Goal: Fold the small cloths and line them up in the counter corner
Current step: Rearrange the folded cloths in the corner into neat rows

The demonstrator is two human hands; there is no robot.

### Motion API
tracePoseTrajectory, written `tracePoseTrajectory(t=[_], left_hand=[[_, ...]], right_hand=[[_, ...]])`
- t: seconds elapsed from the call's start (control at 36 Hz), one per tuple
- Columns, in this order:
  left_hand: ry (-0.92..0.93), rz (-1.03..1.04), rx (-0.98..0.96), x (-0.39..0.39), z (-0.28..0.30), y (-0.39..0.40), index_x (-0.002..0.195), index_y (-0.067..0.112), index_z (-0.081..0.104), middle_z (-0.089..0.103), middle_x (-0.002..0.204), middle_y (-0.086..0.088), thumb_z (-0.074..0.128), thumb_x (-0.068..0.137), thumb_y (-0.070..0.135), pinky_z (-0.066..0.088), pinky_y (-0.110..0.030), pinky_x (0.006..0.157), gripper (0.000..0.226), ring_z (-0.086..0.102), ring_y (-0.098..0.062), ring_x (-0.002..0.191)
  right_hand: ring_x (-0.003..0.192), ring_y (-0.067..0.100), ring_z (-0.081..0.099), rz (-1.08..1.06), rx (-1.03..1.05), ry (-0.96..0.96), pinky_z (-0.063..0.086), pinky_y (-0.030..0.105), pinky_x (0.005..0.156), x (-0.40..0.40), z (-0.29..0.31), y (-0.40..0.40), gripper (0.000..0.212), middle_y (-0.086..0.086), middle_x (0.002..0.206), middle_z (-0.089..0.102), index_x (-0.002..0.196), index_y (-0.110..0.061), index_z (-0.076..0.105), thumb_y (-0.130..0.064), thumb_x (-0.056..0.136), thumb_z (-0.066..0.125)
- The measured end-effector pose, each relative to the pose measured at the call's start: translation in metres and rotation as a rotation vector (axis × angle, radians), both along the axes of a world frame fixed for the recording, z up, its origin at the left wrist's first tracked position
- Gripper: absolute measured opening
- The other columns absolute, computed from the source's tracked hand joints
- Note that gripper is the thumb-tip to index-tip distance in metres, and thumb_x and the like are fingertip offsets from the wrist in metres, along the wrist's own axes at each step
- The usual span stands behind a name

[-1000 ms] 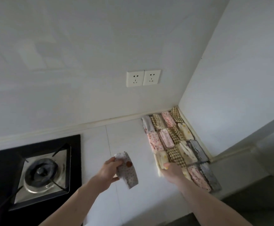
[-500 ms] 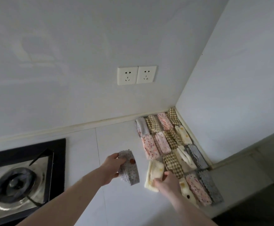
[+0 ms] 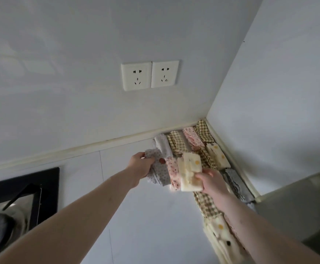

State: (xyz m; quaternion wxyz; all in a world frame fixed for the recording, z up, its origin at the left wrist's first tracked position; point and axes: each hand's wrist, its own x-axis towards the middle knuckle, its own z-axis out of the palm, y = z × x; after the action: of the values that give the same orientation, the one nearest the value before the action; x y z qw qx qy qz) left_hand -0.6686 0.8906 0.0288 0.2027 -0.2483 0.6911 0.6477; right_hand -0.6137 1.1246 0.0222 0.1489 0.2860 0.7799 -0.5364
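Left hand (image 3: pixel 140 166): fingers curled round a folded grey cloth (image 3: pixel 158 172) of soft dotted fabric with one red spot, held low over the white desk (image 3: pixel 146 216) at the left edge of the cloth rows. Right hand (image 3: pixel 211 181): fingers and thumb pinch a cream cloth (image 3: pixel 189 171), a thick folded rectangle bearing a yellow-centred flower, lifted above the rows. Beside and partly behind it lies a pink floral cloth (image 3: pixel 173 174). Against the wall, in the desk corner: a pale grey roll (image 3: pixel 163 146), a tan gingham cloth (image 3: pixel 177 142), a pink cloth (image 3: pixel 192 139) and a second gingham cloth (image 3: pixel 204 130), packed side by side. Nearer: a long gingham strip (image 3: pixel 205 203) and a cream spotted cloth (image 3: pixel 220 239), partly under the right forearm. Two smooth white sockets (image 3: pixel 150 75) on the wall; black glass hob (image 3: pixel 22 189) with a metal burner at left.
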Motion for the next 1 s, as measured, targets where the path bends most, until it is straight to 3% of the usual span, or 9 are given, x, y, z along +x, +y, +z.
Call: tracePoseTrajectory(t=[0.19, 0.28, 0.42, 0.56, 0.69, 0.78, 0.86, 0.94, 1.0], left_hand=[[0.021, -0.014, 0.000, -0.054, -0.021, 0.011, 0.120, 0.009, 0.063, 0.068, 0.116, -0.012, 0.050, 0.098, 0.002, 0.059, -0.039, 0.086, 0.026, 0.066, -0.028, 0.105], [0.034, 0.008, -0.005, -0.075, -0.025, 0.017, 0.112, 0.013, 0.063, 0.069, 0.112, -0.011, 0.051, 0.099, 0.003, 0.059, -0.035, 0.079, 0.020, 0.068, -0.027, 0.100], [0.063, 0.035, 0.041, -0.107, -0.031, 0.027, 0.125, 0.008, 0.063, 0.071, 0.112, -0.011, 0.047, 0.099, 0.002, 0.060, -0.035, 0.079, 0.031, 0.070, -0.027, 0.098], [0.048, 0.009, 0.019, -0.126, -0.037, 0.038, 0.127, 0.011, 0.060, 0.067, 0.117, -0.012, 0.054, 0.100, 0.012, 0.058, -0.038, 0.091, 0.028, 0.066, -0.023, 0.099], [0.053, -0.031, -0.274, -0.119, -0.051, 0.042, 0.154, 0.021, 0.032, 0.051, 0.143, -0.011, 0.057, 0.096, 0.039, 0.046, -0.040, 0.104, 0.065, 0.051, -0.031, 0.126], [0.045, 0.055, -0.268, -0.111, -0.051, 0.047, 0.157, 0.021, 0.025, 0.039, 0.156, -0.009, 0.058, 0.095, 0.047, 0.039, -0.046, 0.113, 0.075, 0.042, -0.033, 0.138], [-0.005, 0.098, -0.229, -0.102, -0.049, 0.051, 0.158, 0.016, 0.021, 0.035, 0.158, -0.011, 0.056, 0.096, 0.050, 0.039, -0.045, 0.109, 0.079, 0.040, -0.035, 0.139], [-0.047, 0.098, -0.154, -0.093, -0.049, 0.054, 0.154, 0.012, 0.026, 0.043, 0.151, -0.013, 0.053, 0.097, 0.049, 0.042, -0.044, 0.103, 0.073, 0.046, -0.035, 0.132], [-0.036, 0.087, -0.127, -0.087, -0.048, 0.055, 0.153, 0.012, 0.028, 0.045, 0.150, -0.012, 0.052, 0.098, 0.049, 0.041, -0.043, 0.103, 0.071, 0.047, -0.034, 0.131]], right_hand=[[0.101, 0.025, 0.066, -0.043, -0.010, 0.091, 0.055, 0.048, 0.097, -0.091, 0.001, 0.004, 0.026, 0.002, 0.109, 0.069, 0.109, -0.029, 0.065, -0.013, 0.089, 0.066], [0.099, 0.021, 0.063, -0.022, -0.006, 0.107, 0.054, 0.043, 0.099, -0.118, 0.003, -0.001, 0.032, -0.001, 0.106, 0.066, 0.120, -0.028, 0.061, -0.011, 0.093, 0.064], [0.096, 0.015, 0.057, 0.027, -0.014, 0.125, 0.051, 0.036, 0.099, -0.152, -0.004, -0.007, 0.033, -0.006, 0.099, 0.061, 0.123, -0.024, 0.062, -0.008, 0.094, 0.060], [0.099, 0.018, 0.059, 0.124, 0.078, 0.102, 0.058, 0.036, 0.090, -0.171, -0.020, -0.010, 0.047, 0.003, 0.122, 0.061, 0.137, -0.018, 0.059, -0.011, 0.091, 0.064], [0.118, 0.023, 0.062, 0.323, 0.351, 0.172, 0.046, 0.024, 0.089, -0.167, -0.028, -0.006, 0.052, 0.004, 0.132, 0.064, 0.139, -0.014, 0.057, -0.015, 0.088, 0.068], [0.120, 0.024, 0.061, 0.340, 0.374, 0.224, 0.044, 0.028, 0.099, -0.164, -0.029, -0.006, 0.043, 0.005, 0.130, 0.066, 0.133, -0.012, 0.063, -0.017, 0.090, 0.067], [0.123, 0.021, 0.060, 0.329, 0.360, 0.280, 0.040, 0.023, 0.099, -0.161, -0.027, -0.005, 0.042, 0.003, 0.132, 0.065, 0.134, -0.012, 0.062, -0.020, 0.093, 0.065], [0.112, 0.011, 0.061, 0.261, 0.355, 0.356, 0.041, 0.017, 0.094, -0.153, -0.024, 0.000, 0.042, -0.004, 0.130, 0.064, 0.135, -0.015, 0.061, -0.026, 0.094, 0.066], [0.094, -0.002, 0.059, 0.221, 0.358, 0.409, 0.040, 0.003, 0.078, -0.140, -0.021, 0.004, 0.038, -0.010, 0.121, 0.064, 0.130, -0.018, 0.063, -0.029, 0.094, 0.068]])
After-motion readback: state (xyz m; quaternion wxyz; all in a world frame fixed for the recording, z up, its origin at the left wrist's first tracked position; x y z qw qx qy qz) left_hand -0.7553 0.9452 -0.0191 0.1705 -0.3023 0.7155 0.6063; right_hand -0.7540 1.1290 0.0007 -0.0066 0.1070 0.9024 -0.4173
